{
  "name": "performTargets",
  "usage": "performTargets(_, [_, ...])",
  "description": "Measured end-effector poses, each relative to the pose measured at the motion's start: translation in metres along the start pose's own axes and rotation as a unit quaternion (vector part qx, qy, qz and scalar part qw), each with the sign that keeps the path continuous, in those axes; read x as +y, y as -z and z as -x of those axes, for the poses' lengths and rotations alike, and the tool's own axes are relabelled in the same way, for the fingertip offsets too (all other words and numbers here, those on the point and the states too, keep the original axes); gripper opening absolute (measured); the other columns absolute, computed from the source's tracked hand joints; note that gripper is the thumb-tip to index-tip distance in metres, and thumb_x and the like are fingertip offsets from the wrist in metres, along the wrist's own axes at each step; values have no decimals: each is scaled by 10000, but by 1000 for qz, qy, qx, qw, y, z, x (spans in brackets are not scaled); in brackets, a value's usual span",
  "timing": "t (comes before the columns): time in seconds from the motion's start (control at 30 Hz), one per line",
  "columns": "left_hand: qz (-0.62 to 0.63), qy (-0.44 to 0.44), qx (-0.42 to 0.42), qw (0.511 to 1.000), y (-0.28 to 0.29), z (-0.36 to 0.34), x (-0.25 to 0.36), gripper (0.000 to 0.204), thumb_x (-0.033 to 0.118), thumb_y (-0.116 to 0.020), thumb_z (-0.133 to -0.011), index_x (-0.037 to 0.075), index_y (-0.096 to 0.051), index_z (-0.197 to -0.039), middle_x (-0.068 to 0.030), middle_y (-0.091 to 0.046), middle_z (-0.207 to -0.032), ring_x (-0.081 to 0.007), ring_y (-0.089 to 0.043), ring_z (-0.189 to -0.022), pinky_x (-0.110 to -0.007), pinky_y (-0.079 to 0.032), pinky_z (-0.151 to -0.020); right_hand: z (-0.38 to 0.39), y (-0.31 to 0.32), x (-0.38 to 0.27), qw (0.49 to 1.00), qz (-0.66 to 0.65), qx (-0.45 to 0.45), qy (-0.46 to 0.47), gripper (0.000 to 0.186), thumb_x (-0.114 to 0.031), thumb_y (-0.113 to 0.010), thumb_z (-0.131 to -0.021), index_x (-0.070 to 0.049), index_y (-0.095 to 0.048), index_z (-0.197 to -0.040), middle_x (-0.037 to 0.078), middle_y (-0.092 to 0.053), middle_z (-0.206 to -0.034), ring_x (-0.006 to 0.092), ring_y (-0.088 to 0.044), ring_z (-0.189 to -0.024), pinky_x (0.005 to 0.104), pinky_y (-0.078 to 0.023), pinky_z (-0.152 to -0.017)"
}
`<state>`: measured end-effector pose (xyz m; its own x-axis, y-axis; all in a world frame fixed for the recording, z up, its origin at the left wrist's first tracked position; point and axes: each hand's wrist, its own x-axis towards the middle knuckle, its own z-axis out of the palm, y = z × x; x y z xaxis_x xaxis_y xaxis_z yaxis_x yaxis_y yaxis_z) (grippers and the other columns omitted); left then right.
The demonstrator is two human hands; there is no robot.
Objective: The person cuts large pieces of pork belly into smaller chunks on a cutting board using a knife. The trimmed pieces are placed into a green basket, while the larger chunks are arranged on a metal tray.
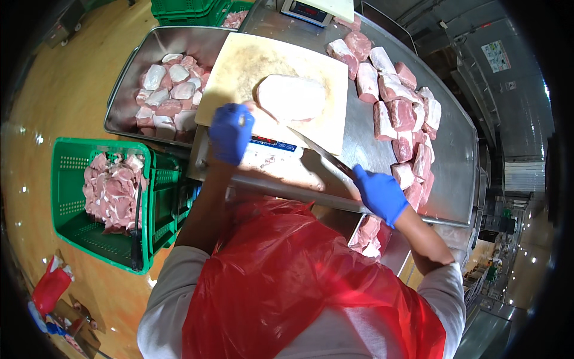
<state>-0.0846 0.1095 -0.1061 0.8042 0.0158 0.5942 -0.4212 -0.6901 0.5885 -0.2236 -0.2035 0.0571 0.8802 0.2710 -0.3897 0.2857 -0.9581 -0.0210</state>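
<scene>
My right hand (380, 194), in a blue glove, is wrapped round the handle of a long knife (323, 153). Its blade slants up and left across the near edge of the white cutting board (239, 57). On the board lies a thick, pale slab of meat (291, 97), just beyond the knife's tip. My left hand (231, 134), also blue-gloved, is closed at the board's near left corner. Something pinkish shows by its fingers, too small to make out. Below the board's near edge, a scale display (272, 142) shows partly.
Left of the board, a metal tub (128, 113) holds several meat chunks. A green crate (66, 203) with meat trimmings stands lower left. Several meat blocks (400, 113) cover the steel table (457, 155) at right. Another scale (308, 12) sits at the far edge. A person (52, 290) is at lower left.
</scene>
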Motion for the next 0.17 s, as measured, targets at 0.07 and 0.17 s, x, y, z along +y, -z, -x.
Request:
performTargets(0.07, [-43,-25,-19,999,6,-14,-11,108,174,-680,-872,97,-650,-940,-100,-629,-915,-311,-591,-905,-445,-475,-816,11,2,3,999,-47,19,-20,218,-151,-602,-964,-71,-476,-1123,237,-678,-868,447,-671,-742,518,-524,-615])
performTargets(0.17, [-63,-63,-58,994,-2,-18,-3,403,249,-775,-802,127,-613,-1151,-148,-623,-1054,-365,-587,-937,-496,-471,-850,15,-5,-3,989,-119,81,-46,214,-154,-610,-971,-82,-475,-1121,242,-674,-856,465,-660,-751,532,-511,-618])
